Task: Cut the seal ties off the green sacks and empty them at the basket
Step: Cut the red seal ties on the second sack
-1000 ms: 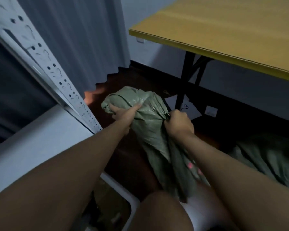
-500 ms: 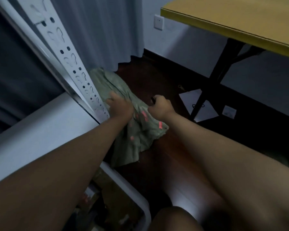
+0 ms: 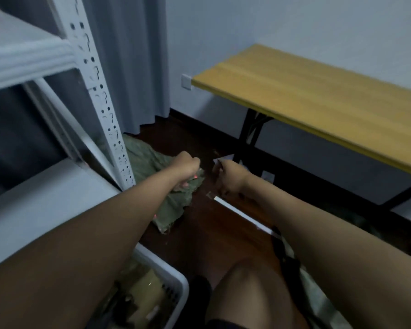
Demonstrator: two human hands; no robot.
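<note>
The green sack [image 3: 169, 198], held up a second ago, now lies flat on the floor [image 3: 211, 233] beside the shelf post [image 3: 109, 129]. The left hand [image 3: 188, 168] is fisted on it; the right hand [image 3: 226, 176] is clenched clear of it (contents indistinct). It is judged emptied and discarded; the basket [image 3: 176, 279] sits near.

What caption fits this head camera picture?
Left hand on a flat green sack beside a white basket.

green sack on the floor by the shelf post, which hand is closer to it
Left. The left hand lies over the crumpled green sack, apparently touching it. The right hand is fisted to the sack's right, above bare dark floor, apart from it.
</note>
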